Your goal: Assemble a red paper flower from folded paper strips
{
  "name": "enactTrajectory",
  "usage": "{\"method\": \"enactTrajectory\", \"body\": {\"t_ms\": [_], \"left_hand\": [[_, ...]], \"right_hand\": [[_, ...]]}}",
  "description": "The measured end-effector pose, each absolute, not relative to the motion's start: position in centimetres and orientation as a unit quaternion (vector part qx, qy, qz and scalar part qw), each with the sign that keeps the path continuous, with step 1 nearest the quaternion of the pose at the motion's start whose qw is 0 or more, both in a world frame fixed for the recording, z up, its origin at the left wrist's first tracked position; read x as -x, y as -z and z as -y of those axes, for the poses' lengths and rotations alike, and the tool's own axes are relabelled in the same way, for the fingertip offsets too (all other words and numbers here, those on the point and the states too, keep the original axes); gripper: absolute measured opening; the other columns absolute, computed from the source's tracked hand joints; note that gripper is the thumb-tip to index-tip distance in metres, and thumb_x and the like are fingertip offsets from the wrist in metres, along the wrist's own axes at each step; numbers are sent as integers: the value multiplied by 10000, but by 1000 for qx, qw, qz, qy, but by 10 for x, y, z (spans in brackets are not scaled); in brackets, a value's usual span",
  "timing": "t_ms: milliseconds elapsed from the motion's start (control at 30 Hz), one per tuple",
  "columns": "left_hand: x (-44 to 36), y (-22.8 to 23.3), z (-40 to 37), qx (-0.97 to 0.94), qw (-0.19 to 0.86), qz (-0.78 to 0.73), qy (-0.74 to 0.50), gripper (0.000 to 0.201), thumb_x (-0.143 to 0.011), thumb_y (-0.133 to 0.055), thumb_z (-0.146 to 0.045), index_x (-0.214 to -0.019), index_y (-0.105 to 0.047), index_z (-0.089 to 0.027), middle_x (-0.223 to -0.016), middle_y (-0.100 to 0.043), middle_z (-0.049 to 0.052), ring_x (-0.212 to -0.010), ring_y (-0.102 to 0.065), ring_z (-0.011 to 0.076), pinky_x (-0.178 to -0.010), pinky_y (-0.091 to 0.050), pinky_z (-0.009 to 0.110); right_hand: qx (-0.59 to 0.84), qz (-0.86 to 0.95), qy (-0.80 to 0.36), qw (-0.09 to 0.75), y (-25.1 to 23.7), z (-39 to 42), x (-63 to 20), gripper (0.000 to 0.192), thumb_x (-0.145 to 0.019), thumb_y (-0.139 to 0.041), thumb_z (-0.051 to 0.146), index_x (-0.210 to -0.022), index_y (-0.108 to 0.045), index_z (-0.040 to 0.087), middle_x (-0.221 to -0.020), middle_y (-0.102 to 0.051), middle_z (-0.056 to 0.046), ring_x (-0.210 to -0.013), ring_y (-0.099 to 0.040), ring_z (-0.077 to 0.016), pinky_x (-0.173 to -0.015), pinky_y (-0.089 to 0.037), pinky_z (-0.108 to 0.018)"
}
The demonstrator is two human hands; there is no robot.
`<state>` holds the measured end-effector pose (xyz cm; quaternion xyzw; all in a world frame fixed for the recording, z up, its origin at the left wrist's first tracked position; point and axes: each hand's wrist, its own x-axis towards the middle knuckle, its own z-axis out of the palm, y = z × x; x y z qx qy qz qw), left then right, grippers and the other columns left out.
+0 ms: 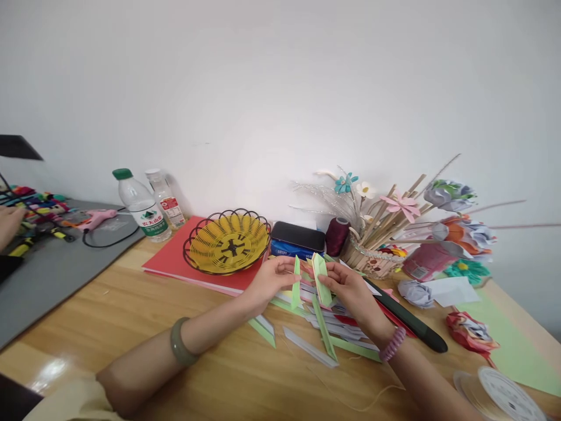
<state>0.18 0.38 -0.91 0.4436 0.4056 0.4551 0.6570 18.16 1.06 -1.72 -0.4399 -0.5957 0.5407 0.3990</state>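
Note:
My left hand point(272, 282) pinches a narrow light-green folded paper piece point(296, 289), held upright. Close beside it, my right hand point(350, 289) grips a thicker green folded paper piece point(322, 283) between thumb and fingers. The two pieces are a little apart, and some fingers behind them are hidden. Beneath both hands lies a loose pile of white folded paper strips point(344, 328), with a green strip point(325, 333) slanting across its front. Another green and white folded strip point(263, 332) rests on the table left of the pile.
A yellow woven basket point(230, 245) sits on red paper point(164, 254). Behind my hands stand a phone point(298, 235) and a dark thread spool point(337, 235). Paper flowers point(401, 206) fill the right, near a dark long-handled tool point(412, 318). Bottles point(149, 217) stand left; another person's hand point(9, 225) shows.

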Motion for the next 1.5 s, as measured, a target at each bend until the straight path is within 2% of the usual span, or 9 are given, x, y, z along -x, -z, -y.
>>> {"method": "enactTrajectory", "body": {"t_ms": [133,400,600,967,1100,1167,1333,1400,1500], "left_hand": [[-2,8,-2,-437,655,-403,-466,401,-574,-747,-255,-924,-599,-125,-923,-647,96,-787,-613,166,-716,-468,297],[0,11,-7,-432,640,-412,-483,409,-530,-777,-248,-882,-610,-121,-831,-629,60,-746,-589,138,-699,-458,270],[2,13,-10,-427,632,-424,-488,365,-548,-763,-229,-856,-602,-121,-796,-603,44,-714,-569,116,-666,-458,250],[11,17,-22,-534,548,-423,-485,329,-654,-660,-194,-965,-570,-139,-882,-611,54,-783,-571,141,-669,-468,250],[13,17,-23,-601,518,-408,-452,163,-699,-603,-181,-852,-639,-138,-821,-653,48,-801,-587,158,-758,-453,273],[14,17,-23,-625,489,-413,-447,152,-720,-582,-194,-845,-652,-145,-848,-656,56,-822,-584,166,-790,-443,284],[19,7,-16,-666,376,-438,-472,380,-749,-535,-164,-1127,-543,-210,-1204,-501,77,-976,-527,173,-845,-417,290],[21,-1,-12,-757,249,-437,-418,253,-795,-475,-180,-1014,-601,-197,-1094,-556,76,-963,-528,183,-835,-415,294],[22,-5,-6,-871,155,-398,-244,191,-822,-451,-209,-844,-640,-207,-902,-630,43,-868,-563,179,-769,-422,279]], "right_hand": [[451,598,-529,398,16,-8,-179,281,-734,-601,377,-933,-593,180,-819,-669,-31,-712,-616,-164,-606,-488,-282],[489,601,-489,402,5,-6,-178,312,-683,-632,422,-877,-611,179,-810,-659,-31,-673,-594,-163,-556,-463,-268],[498,593,-467,425,-2,-8,-183,328,-640,-666,442,-839,-623,185,-834,-664,-41,-748,-596,-174,-654,-467,-287],[520,576,-432,459,-19,-14,-201,321,-658,-664,426,-882,-630,199,-808,-657,-37,-660,-569,-144,-527,-426,-242],[524,581,-430,451,-18,-14,-200,314,-652,-665,425,-876,-644,207,-784,-665,-35,-645,-568,-153,-513,-414,-250],[523,584,-430,448,-16,-14,-200,309,-646,-664,428,-868,-650,214,-787,-669,-32,-666,-577,-163,-538,-426,-260],[524,590,-430,439,-12,-16,-199,311,-645,-660,433,-866,-654,215,-815,-670,-34,-698,-585,-176,-574,-437,-271],[524,592,-431,435,-12,-15,-198,307,-646,-657,433,-863,-655,216,-817,-670,-31,-692,-583,-175,-571,-432,-271],[521,593,-436,432,-11,-15,-198,310,-649,-655,429,-866,-651,207,-829,-669,-34,-697,-579,-172,-582,-429,-272]]}}
